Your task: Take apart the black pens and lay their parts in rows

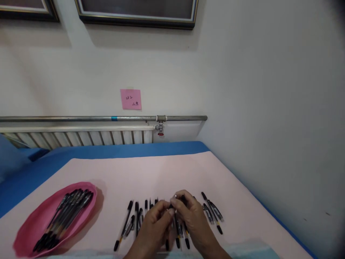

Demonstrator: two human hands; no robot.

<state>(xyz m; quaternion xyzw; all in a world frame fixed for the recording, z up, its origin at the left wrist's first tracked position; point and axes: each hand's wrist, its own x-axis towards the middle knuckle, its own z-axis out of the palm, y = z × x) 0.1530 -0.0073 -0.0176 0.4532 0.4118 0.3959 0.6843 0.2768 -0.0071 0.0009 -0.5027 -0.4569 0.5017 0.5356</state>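
Note:
My left hand point(156, 225) and my right hand point(192, 217) meet above the pink sheet, fingertips pinched together. Between them is a black pen point(170, 206), mostly hidden by the fingers; a small bright glint shows at my right fingertips. Black pens point(177, 230) with clear barrels lie under and between my hands. To the left of my left hand are several more, among them a long pen point(124, 226) and loose caps point(129, 226). Beyond my right hand lies another small group with a pen point(212, 213) and caps point(215, 210).
A pink oval tray point(24, 235) at the left holds a bundle of black pens point(64, 216). The pink sheet point(145, 172) covers a blue table surface point(151, 149). Behind stand a radiator point(88, 137) and pipe point(134, 118); a wall point(269, 126) closes the right side.

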